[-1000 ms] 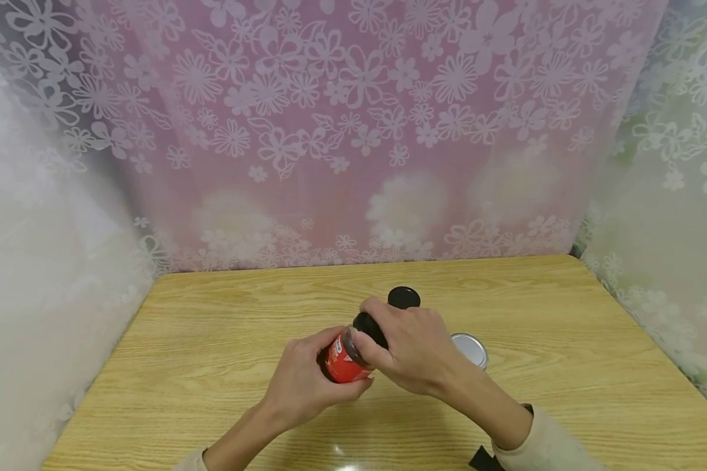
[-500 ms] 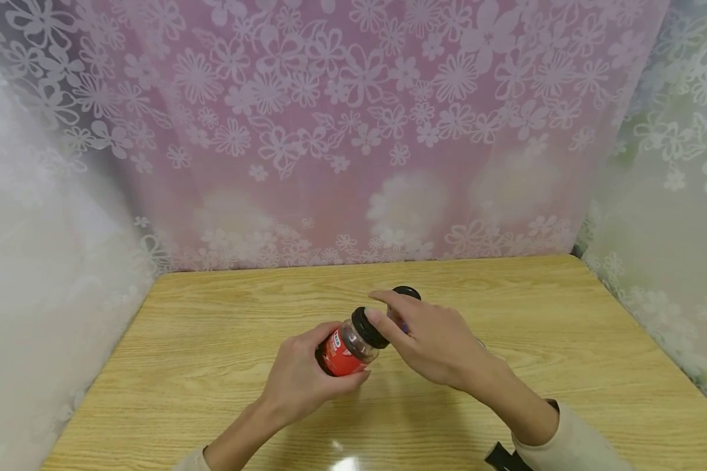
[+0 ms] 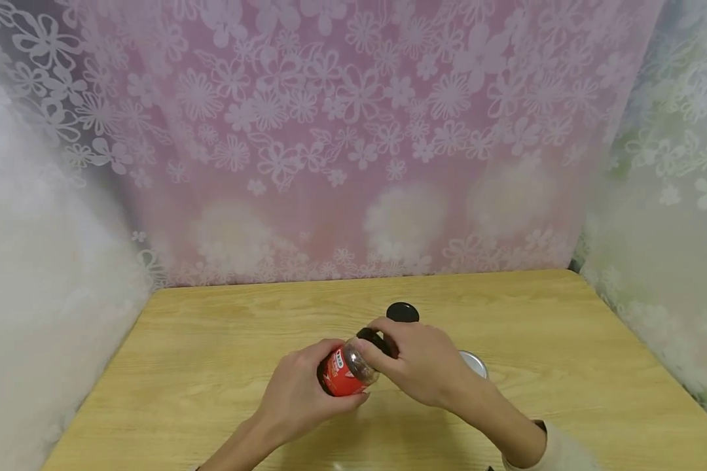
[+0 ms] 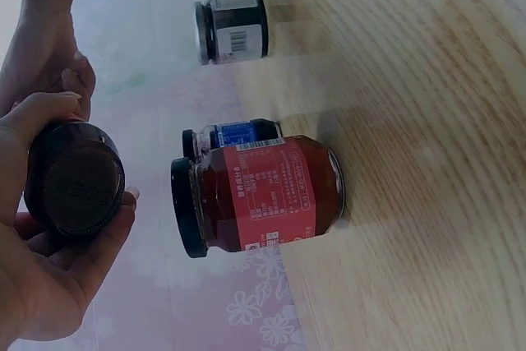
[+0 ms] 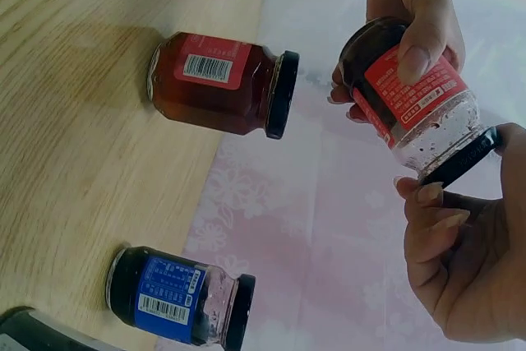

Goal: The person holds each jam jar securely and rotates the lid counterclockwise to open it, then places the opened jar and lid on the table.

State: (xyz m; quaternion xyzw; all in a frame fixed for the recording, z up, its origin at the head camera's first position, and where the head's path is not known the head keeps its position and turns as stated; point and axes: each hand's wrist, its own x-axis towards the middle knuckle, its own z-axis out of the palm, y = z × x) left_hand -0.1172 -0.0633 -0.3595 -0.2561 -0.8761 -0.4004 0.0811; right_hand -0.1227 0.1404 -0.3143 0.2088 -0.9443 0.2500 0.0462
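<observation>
My left hand [image 3: 297,396] grips a glass jar [image 3: 342,376] with a red label, tilted above the table with its mouth toward my right hand. Dark contents fill its lower part, and the glass near the mouth is clear in the right wrist view. My right hand [image 3: 427,363] pinches the black lid [image 5: 462,158] at the jar's mouth, thumb on one side and fingertips on the other. Whether the lid is screwed tight I cannot tell. In the left wrist view the dark jar bottom [image 4: 78,182] faces the camera.
On the wooden table [image 3: 212,347] stand an amber jar [image 4: 271,195] with a red label, a blue-labelled jar [image 5: 168,297] with a black lid, and a dark jar [image 4: 234,30] with a silver lid [image 3: 474,364]. Flowered curtains [image 3: 353,144] hang behind the table and at both sides.
Half a second ago my right fingers had loosened and spread off the lid; now they hold it again. The left hand keeps its grip on the jar. The head view has tilted slightly upward.
</observation>
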